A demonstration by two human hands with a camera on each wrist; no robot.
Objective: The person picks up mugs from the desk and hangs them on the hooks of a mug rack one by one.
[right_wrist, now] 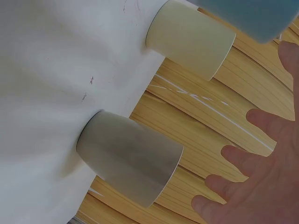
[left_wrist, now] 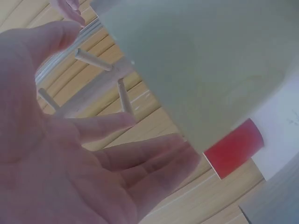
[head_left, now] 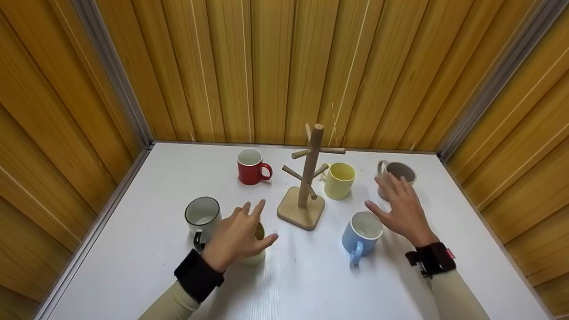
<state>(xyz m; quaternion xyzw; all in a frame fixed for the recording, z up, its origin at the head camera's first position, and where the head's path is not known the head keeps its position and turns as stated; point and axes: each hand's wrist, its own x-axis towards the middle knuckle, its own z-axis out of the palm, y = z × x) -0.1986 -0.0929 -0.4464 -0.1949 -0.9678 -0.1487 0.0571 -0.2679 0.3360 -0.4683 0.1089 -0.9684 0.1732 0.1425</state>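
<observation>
My left hand (head_left: 235, 235) hovers with fingers spread over a pale green mug (head_left: 254, 258), which it partly hides. In the left wrist view that mug's side (left_wrist: 201, 70) fills the upper right, beside the fingers. A white mug with a black rim and handle (head_left: 202, 215) stands just left of this hand. My right hand (head_left: 402, 213), fingers apart and holding nothing, overlaps a grey-beige mug (head_left: 406, 174) in the head view. The right wrist view has a gap between its fingertips and the grey-beige mug (right_wrist: 133, 158). A light blue mug (head_left: 358, 238) stands to its left, handle toward me.
A wooden mug tree (head_left: 306, 178) with bare pegs rises from the middle of the white table (head_left: 151, 195). Behind its left side is a red mug (head_left: 250, 171); a yellow mug (head_left: 340, 184) stands close on its right. Wood-patterned panels (head_left: 271, 66) enclose the back and sides.
</observation>
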